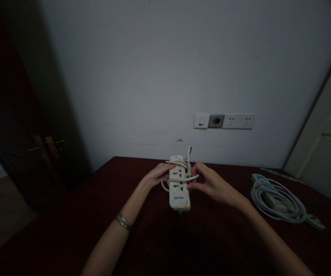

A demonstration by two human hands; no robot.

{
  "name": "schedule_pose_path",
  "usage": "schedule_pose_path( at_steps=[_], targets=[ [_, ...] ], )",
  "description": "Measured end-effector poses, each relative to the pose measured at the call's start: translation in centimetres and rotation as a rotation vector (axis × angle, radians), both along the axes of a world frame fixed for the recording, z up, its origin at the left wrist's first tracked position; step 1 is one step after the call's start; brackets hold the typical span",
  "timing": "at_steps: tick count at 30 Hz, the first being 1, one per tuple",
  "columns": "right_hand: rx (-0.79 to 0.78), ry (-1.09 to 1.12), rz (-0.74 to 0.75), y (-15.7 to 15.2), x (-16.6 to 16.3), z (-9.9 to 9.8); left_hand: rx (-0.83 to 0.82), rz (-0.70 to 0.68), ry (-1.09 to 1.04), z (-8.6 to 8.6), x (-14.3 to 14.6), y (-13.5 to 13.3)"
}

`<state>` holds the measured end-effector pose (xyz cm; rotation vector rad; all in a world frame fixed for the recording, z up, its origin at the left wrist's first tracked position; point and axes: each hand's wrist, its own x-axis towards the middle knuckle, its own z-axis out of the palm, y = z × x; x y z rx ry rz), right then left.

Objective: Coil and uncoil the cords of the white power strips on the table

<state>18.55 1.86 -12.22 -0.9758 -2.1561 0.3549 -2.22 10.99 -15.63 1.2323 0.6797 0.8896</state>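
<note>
A cream power strip (179, 191) with its own cord wound around it is held above the dark red table (102, 214). My left hand (157, 174) grips the strip's left side, fingers curled around it; a bracelet sits on that wrist. My right hand (208, 183) is closed on the strip's right side, pinching the white cord (188, 168) where it loops across the sockets. A short loop of cord sticks up at the strip's far end.
A second power strip wrapped in a coil of pale cable (280, 199) lies on the table at the right. Wall sockets (224, 121) sit on the white wall behind. A dark door (24, 126) with a brass handle stands at the left, a white door (326, 145) at the right.
</note>
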Motion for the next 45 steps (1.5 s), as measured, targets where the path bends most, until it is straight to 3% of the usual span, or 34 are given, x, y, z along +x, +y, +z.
schedule_pose_path(
  at_steps=[6, 17, 24, 28, 36, 42, 45],
  targets=[
    [0.073, -0.079, -0.01, 0.0, 0.2, 0.3, 0.045, 0.026, 0.037, 0.2, -0.3, 0.0],
    [0.393, -0.129, -0.121, 1.1, 1.1, -0.5, -0.197, 0.121, -0.182, -1.3, 0.4, 1.4],
    [0.498, -0.094, -0.165, 1.7, 1.1, -1.6, -0.254, 0.118, -0.242, -1.3, 0.6, 1.4],
    [0.494, -0.082, -0.122, 1.7, 1.3, -1.4, -0.237, 0.117, -0.258, -1.1, 0.6, 1.3],
    [0.459, -0.084, -0.182, 1.4, 1.2, -1.4, -0.103, 0.083, -0.164, -1.0, 0.5, 0.8],
    [0.392, 0.062, -0.057, 1.2, 0.9, -1.0, 0.033, 0.096, -0.149, -0.7, 0.4, 0.4],
    [0.285, 0.149, 0.003, 1.0, 0.8, -0.7, 0.077, 0.111, -0.119, -0.3, 0.0, 0.2]
  ],
)
